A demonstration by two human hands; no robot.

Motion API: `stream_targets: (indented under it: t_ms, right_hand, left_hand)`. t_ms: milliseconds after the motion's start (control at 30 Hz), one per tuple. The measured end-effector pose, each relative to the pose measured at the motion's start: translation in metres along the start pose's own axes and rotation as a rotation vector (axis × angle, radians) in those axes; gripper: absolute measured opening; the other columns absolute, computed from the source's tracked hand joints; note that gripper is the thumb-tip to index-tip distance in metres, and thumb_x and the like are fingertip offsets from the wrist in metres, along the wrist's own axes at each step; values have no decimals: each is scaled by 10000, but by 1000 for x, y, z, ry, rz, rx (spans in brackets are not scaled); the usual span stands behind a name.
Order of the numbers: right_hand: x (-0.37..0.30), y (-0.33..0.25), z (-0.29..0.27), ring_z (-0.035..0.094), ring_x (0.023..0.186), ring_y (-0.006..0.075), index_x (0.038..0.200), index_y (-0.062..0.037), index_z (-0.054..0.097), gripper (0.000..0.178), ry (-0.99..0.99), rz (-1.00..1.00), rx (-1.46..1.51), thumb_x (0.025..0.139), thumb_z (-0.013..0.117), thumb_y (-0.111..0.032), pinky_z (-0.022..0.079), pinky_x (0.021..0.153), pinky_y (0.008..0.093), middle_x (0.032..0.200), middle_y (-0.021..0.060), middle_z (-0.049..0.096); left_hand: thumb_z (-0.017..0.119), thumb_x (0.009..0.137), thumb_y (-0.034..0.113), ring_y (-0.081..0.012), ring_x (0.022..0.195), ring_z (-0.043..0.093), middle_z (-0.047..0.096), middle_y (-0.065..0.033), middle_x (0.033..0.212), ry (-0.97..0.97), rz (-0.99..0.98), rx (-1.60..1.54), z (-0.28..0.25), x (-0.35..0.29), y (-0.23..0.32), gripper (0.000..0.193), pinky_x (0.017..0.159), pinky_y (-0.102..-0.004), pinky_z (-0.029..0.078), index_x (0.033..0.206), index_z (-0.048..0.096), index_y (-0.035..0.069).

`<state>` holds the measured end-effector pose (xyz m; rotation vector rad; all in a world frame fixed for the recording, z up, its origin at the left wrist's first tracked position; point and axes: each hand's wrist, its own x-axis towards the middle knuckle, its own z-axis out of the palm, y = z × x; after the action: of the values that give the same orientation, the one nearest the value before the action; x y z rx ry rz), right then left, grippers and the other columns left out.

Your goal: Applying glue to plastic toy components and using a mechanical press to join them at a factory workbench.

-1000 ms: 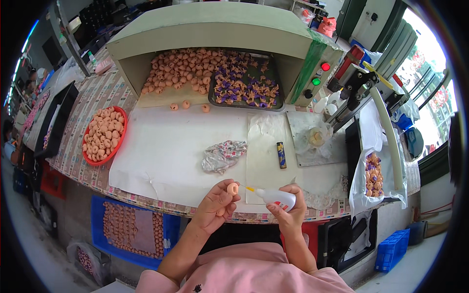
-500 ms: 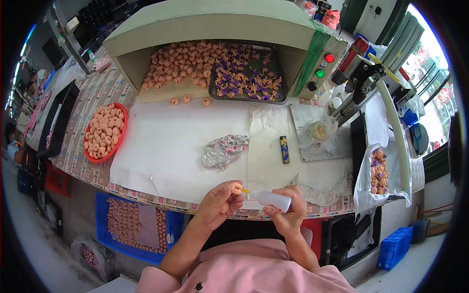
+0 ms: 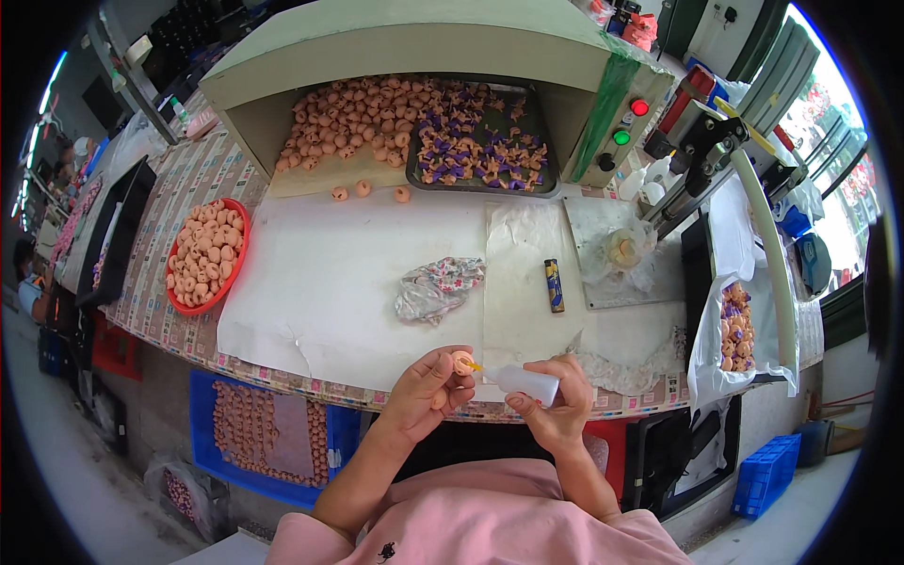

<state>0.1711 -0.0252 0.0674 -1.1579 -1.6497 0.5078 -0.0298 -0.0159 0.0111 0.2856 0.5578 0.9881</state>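
The left hand's [image 3: 418,397] grip holds 2 balls [image 3: 460,362]; at its 3 o'clock, the right hand [image 3: 559,407] holds a white bottle [image 3: 529,384]. Its yellow tip [image 3: 476,367], apart 1 second ago, now reaches the upper ball: dispensing seems underway.

The squeeze bottle [image 3: 531,384] looks smooth plastic (the white paper [image 3: 330,264] matt).

Left forearm [image 3: 363,476] slants up and inward; left grip [image 3: 424,394] pinched, fingers bent. Right forearm [image 3: 584,480] leans inward too; right grip [image 3: 559,400] curled closed, thumb pointing leftward. Grips near each other, not touching.
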Motion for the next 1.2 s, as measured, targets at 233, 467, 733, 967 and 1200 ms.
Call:
stream_targets:
  t_ms: [233,467,733,967,1200]
  right_hand:
    - [0,-1,-1,542,648,198,898,-31,640,405,48,39,-36,677,837,-308,419,572,298,735,68,571]
    - [-3,-2,-10,552,658,203,889,-28,638,387,29,65,-39,682,832,-290,432,582,304,746,78,583]
    - [-3,-5,-11,550,656,209,868,-27,643,388,30,40,-25,671,834,-301,431,587,310,749,77,585]
    - [-1,3,-12,542,602,201,887,-49,658,343,33,-30,-28,660,840,-229,433,538,307,718,77,597]
    - [-2,7,-17,552,589,196,882,-41,658,337,36,0,-20,671,838,-233,436,526,299,727,77,601]
  left_hand:
    - [549,946,280,-113,859,628,626,-41,996,-3,-9,-19,-1,1,1,368,773,-260,568,1218,533,33]
    - [582,928,195,-132,911,636,629,-47,1030,-17,23,-56,2,2,-2,335,805,-264,570,1227,523,56]
    - [589,921,171,-158,958,636,606,-85,1147,4,38,-36,3,4,-7,384,818,-260,572,1281,496,73]
    - [589,920,164,-164,971,630,601,-89,1159,-2,40,-21,3,5,-8,388,828,-264,569,1286,495,74]
    - [587,921,155,-163,979,628,590,-92,1176,21,34,-17,4,7,-9,382,833,-264,568,1283,497,72]
